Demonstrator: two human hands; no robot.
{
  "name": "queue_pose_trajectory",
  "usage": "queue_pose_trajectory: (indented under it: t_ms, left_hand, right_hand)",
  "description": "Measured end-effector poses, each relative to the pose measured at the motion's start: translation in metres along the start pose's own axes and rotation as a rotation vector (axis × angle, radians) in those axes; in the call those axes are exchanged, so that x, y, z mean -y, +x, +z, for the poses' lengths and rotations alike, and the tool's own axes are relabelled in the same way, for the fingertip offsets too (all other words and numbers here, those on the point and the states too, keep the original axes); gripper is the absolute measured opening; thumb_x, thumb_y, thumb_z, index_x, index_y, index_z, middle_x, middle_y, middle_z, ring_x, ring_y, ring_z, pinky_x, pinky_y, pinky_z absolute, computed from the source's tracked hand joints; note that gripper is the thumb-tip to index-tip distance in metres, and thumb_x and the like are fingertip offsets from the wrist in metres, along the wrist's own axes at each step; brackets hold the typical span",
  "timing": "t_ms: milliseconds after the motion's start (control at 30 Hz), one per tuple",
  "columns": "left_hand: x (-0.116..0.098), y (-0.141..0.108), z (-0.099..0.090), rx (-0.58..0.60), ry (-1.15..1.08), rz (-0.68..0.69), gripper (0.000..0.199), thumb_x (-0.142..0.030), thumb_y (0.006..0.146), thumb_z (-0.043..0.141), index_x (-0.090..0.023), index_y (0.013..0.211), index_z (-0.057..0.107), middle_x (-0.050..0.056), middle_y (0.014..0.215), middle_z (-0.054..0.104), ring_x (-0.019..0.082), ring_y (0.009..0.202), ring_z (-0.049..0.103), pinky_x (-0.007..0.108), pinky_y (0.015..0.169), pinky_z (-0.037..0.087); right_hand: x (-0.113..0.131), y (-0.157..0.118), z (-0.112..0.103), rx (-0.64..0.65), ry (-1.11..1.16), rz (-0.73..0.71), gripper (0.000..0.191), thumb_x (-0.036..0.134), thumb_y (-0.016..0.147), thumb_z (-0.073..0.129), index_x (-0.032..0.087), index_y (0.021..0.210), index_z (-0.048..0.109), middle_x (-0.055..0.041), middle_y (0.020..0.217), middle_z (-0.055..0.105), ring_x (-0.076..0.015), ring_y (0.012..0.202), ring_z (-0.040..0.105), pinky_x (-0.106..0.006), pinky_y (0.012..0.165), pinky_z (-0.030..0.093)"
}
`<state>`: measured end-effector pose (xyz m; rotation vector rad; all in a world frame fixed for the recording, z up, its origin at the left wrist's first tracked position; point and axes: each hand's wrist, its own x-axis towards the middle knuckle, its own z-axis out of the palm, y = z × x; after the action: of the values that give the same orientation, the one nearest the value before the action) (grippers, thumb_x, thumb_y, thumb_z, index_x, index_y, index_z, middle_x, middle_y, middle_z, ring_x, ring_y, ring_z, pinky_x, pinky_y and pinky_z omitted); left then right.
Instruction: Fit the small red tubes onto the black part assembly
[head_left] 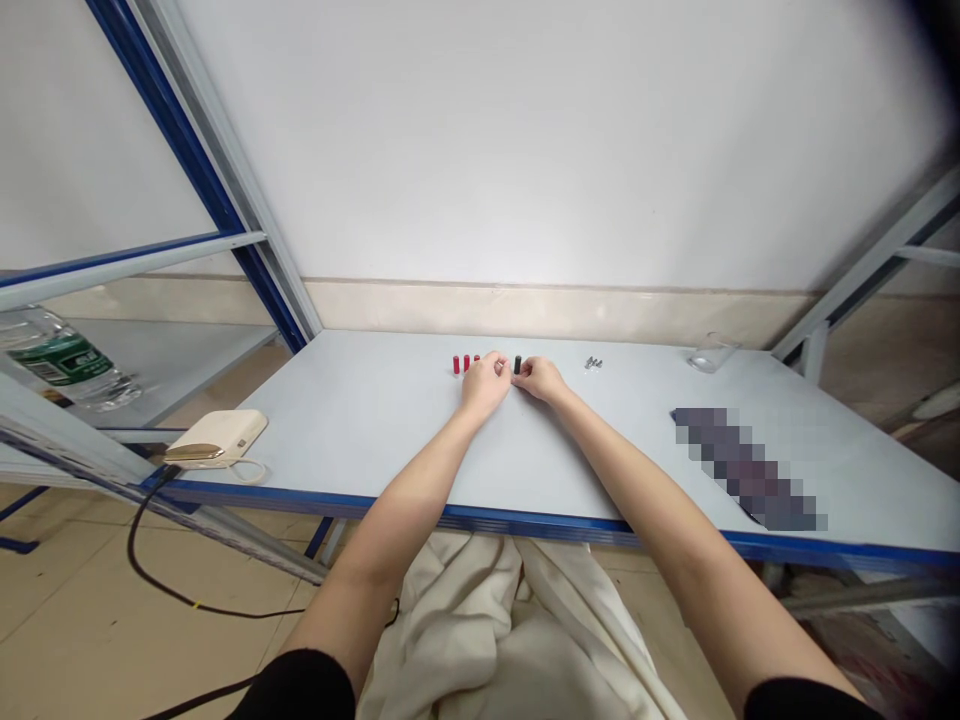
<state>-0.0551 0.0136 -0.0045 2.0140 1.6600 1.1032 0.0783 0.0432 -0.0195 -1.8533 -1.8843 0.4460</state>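
A small black cylinder (517, 364) stands upright between my hands near the back of the table. My right hand (543, 378) is closed, its fingertips pinched at the cylinder's lower end. Just to the left, my left hand (486, 384) is closed with curled fingers; what they hold, if anything, is too small to make out. Beyond the left hand, small red cylinders stand upright in a row: a left one (456, 365), a middle one (466, 362) and a partly hidden one (477, 358). Several small shiny metal pieces (593, 363) lie to the right of my right hand.
The grey table (360, 400) has a blue front edge and a wall behind. A clear cup (709, 355) lies at the back right, with a pixelated dark object (742, 465) nearer. A white power bank (217, 438) with a cable sits front left. Metal posts flank the table.
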Motion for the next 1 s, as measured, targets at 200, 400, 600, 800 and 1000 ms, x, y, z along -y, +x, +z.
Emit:
queue_pose_trajectory:
  t_ms: [200,400,600,800,1000]
  left_hand:
    - [-0.003,-0.006,0.001,0.164,0.156,0.013,0.019,-0.026,0.081,0.046,-0.018,0.078,0.063,0.006,0.075,0.065,0.018,0.070,0.058,0.026,0.064,0.042]
    - [-0.005,-0.010,0.007,0.205,0.184,0.039,0.019,-0.025,0.080,0.046,-0.018,0.080,0.064,0.007,0.076,0.065,0.019,0.072,0.059,0.028,0.069,0.043]
    - [-0.003,-0.010,0.011,0.208,0.168,0.042,0.021,-0.028,0.081,0.046,-0.018,0.081,0.064,0.007,0.076,0.065,0.019,0.071,0.058,0.029,0.068,0.044]
    - [-0.004,-0.010,0.010,0.216,0.189,0.043,0.022,-0.027,0.081,0.045,-0.018,0.083,0.064,0.007,0.079,0.066,0.019,0.073,0.059,0.029,0.070,0.044]
    - [-0.004,-0.011,0.008,0.204,0.184,0.048,0.022,-0.026,0.080,0.044,-0.017,0.083,0.065,0.007,0.078,0.066,0.019,0.074,0.059,0.028,0.069,0.043]
  right_hand:
    - [-0.015,-0.019,-0.020,-0.087,0.046,-0.002,0.034,0.036,0.076,0.059,0.014,0.101,0.062,-0.0089,0.091,0.065,-0.0165,0.081,0.058,-0.025,0.070,0.039]
    - [-0.021,-0.030,-0.027,-0.155,0.070,0.014,0.025,0.029,0.078,0.055,0.014,0.096,0.064,-0.0084,0.087,0.065,-0.0165,0.079,0.057,-0.025,0.071,0.040]
    - [-0.021,-0.029,-0.025,-0.124,0.059,0.007,0.021,0.027,0.079,0.053,0.014,0.089,0.066,-0.0084,0.085,0.066,-0.0163,0.077,0.057,-0.025,0.068,0.039]
    - [-0.022,-0.030,-0.024,-0.120,0.073,0.005,0.019,0.026,0.078,0.052,0.014,0.086,0.066,-0.0075,0.084,0.066,-0.0155,0.077,0.057,-0.024,0.067,0.038]
    - [-0.023,-0.029,-0.023,-0.120,0.083,0.000,0.019,0.026,0.079,0.052,0.013,0.084,0.066,-0.0081,0.083,0.067,-0.0158,0.076,0.057,-0.024,0.066,0.038]
